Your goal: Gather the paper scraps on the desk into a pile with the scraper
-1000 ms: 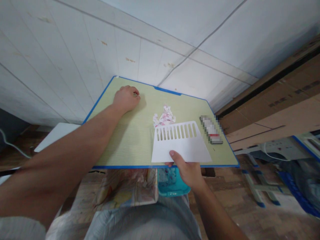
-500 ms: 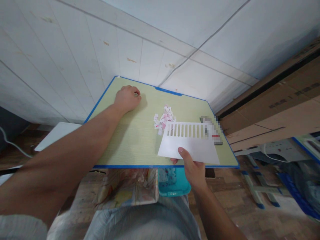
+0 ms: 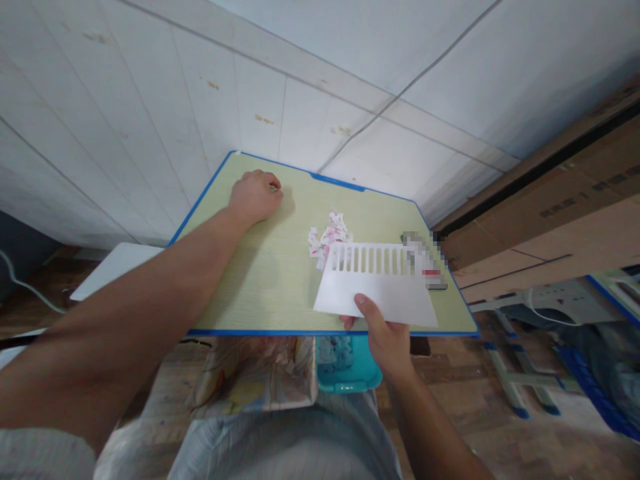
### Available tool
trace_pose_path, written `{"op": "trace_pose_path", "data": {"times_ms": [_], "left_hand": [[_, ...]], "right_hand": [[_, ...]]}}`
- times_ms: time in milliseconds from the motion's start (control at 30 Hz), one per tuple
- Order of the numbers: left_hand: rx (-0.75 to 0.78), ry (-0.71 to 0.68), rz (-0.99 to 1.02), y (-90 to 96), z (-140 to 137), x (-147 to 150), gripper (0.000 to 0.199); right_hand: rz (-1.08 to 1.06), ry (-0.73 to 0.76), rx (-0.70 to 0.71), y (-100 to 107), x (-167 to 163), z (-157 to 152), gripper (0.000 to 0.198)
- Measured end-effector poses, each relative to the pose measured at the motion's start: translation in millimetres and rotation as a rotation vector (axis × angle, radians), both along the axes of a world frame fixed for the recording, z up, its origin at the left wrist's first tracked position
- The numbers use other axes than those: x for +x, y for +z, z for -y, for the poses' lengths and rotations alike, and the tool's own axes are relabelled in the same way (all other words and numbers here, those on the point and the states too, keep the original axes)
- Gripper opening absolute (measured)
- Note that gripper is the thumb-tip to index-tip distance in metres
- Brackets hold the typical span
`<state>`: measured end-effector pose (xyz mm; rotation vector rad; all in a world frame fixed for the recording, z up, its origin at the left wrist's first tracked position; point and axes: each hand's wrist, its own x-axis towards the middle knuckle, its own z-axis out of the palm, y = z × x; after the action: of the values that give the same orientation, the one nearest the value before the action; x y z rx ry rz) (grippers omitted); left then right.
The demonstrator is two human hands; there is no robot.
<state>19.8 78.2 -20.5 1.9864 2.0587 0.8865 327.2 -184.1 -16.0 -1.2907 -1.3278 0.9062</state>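
Note:
A flat white sheet with a row of slots along its far edge (image 3: 380,287) is in my right hand (image 3: 387,340), thumb on top and fingers underneath. It is held over the front right of the pale green tabletop (image 3: 265,280); paper or plastic, I cannot tell. Beyond its left corner lies a small heap of torn white and pink paper scraps (image 3: 334,232), partly covered by the sheet. My left hand (image 3: 256,195) rests at the back left of the tabletop with its fingers curled in. What those fingers hold, if anything, is hidden.
A pixelated object (image 3: 427,263) lies at the table's right side. Below the front edge are a turquoise bin (image 3: 350,387) and a patterned bag (image 3: 270,387). A white wall (image 3: 300,100) stands behind; cardboard boxes (image 3: 550,213) rise at the right.

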Motion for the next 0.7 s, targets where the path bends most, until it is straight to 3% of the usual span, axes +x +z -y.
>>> {"op": "trace_pose_path", "data": {"times_ms": [133,400,700], "left_hand": [[-0.002,-0.003,0.001,-0.1,-0.5,0.0,0.033],[0.006,0.007,-0.010,-0.2,0.7,1.0,0.034],[0.015,0.005,-0.005,-2.1,-1.6,0.8,0.036]], "right_hand": [[0.021,-0.247,0.082,-4.7,-5.6,-1.7,0.053],[0.052,-0.154,0.038,-23.7,-6.6,3.8,0.052],[0.076,-0.091,-0.012,-22.9,-3.3,6.6,0.054]]}}
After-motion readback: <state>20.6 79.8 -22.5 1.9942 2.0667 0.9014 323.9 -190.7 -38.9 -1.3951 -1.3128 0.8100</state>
